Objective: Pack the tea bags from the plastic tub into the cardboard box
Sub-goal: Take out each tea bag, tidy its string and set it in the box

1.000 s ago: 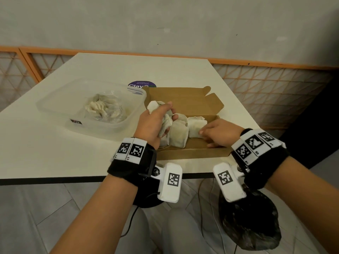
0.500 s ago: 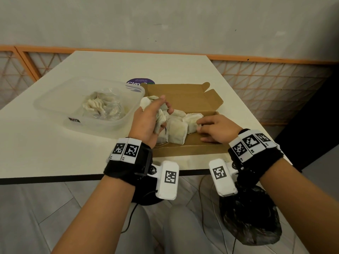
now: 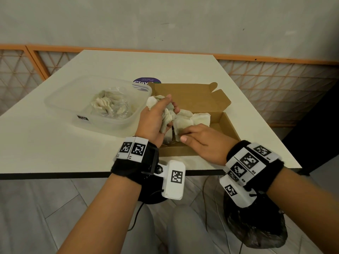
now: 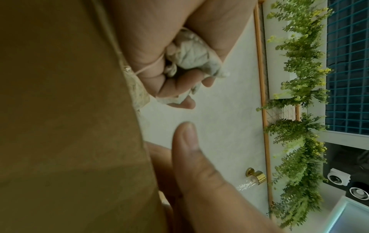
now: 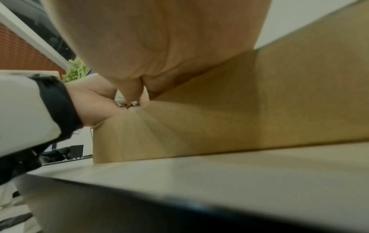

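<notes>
Head view: left hand (image 3: 156, 120) clutches tea bags (image 3: 166, 114) beside plastic tub (image 3: 60, 99); right hand (image 3: 203, 142), fingers extended, presses bags in cardboard box (image 3: 229, 125).

Left hand (image 3: 156, 120) grips bunched tea bags (image 3: 166, 114) over the cardboard box (image 3: 227, 123) (lid open); right hand (image 3: 203, 142) touches a bag inside.

Right hand (image 3: 203, 142) fingertips hidden behind tea bags (image 3: 185, 123).

This looks like a café or shared lounge rather than a home: a plain cream rectangular table (image 3: 91, 143) stands against a grey wall (image 3: 165, 21) edged by an orange-framed lattice railing (image 3: 275, 85). The left wrist view shows hanging green foliage (image 4: 299, 78), a teal grid panel (image 4: 349, 63) and a brass door handle (image 4: 256, 176)
</notes>
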Demonstrator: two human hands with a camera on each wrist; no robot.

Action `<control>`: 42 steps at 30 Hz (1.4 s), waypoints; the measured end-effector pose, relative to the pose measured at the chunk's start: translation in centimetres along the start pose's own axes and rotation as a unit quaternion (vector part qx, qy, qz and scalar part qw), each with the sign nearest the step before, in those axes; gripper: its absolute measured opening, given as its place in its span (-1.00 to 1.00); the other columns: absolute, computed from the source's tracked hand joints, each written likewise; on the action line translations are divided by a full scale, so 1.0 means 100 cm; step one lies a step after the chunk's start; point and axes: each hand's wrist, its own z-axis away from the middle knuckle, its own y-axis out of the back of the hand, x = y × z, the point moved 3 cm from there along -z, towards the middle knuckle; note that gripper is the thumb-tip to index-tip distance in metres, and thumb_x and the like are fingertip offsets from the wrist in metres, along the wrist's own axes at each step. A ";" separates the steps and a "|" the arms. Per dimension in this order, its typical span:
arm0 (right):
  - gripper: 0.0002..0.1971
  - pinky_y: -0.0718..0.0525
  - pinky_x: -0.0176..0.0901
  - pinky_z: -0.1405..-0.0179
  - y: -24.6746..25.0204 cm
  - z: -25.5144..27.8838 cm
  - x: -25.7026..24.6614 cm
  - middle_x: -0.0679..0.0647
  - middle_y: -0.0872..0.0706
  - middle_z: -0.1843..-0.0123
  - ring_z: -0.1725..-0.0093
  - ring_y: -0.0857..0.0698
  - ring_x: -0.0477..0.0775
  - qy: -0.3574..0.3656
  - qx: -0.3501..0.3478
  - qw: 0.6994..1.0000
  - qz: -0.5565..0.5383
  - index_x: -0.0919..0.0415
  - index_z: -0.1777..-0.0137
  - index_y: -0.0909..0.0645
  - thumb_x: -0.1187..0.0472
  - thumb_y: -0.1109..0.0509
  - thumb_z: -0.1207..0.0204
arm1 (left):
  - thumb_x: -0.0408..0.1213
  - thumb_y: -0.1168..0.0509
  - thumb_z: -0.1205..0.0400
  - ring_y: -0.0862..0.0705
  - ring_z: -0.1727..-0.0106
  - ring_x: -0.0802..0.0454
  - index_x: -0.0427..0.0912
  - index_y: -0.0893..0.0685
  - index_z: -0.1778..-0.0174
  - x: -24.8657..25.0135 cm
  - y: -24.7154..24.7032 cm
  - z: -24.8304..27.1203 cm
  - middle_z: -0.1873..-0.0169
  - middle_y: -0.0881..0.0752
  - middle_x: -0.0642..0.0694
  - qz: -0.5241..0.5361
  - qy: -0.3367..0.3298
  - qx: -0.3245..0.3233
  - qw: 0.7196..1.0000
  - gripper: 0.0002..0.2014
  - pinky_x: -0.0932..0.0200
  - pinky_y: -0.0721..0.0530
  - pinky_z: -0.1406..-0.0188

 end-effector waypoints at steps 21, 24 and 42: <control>-0.61 -0.39 0.00 -0.36 0.006 -0.006 0.031 0.19 -0.61 -0.24 -0.32 -0.50 0.25 -0.265 -0.020 0.964 -0.034 0.24 -0.17 -0.57 0.00 -0.02 -0.67 | -0.22 -0.28 -0.65 -0.60 0.33 0.08 -0.13 -0.55 0.27 0.000 0.000 0.001 0.30 -0.64 -0.13 0.000 0.002 -0.005 1.000 -0.82 0.40 -0.41 0.67; -0.63 -0.42 -0.02 -0.33 0.006 -0.005 0.035 0.15 -0.60 -0.26 -0.31 -0.51 0.25 -0.273 0.013 0.961 -0.044 0.22 -0.20 -0.54 0.00 -0.05 -0.66 | -0.23 -0.28 -0.65 -0.62 0.34 0.08 -0.14 -0.55 0.26 0.000 0.000 0.001 0.28 -0.63 -0.14 0.009 0.007 -0.012 1.000 -0.83 0.40 -0.42 0.68; -0.63 -0.17 0.09 -0.43 0.000 -0.003 -0.003 -0.23 -0.44 -0.37 -0.37 -0.28 0.00 -0.119 -0.008 0.991 0.067 -0.25 -0.34 -0.53 -0.04 0.02 -0.68 | -0.16 -0.27 -0.66 -0.65 0.32 0.15 -0.10 -0.55 0.27 -0.002 0.000 -0.004 0.28 -0.63 -0.08 0.016 0.038 -0.021 0.999 -0.81 0.41 -0.35 0.67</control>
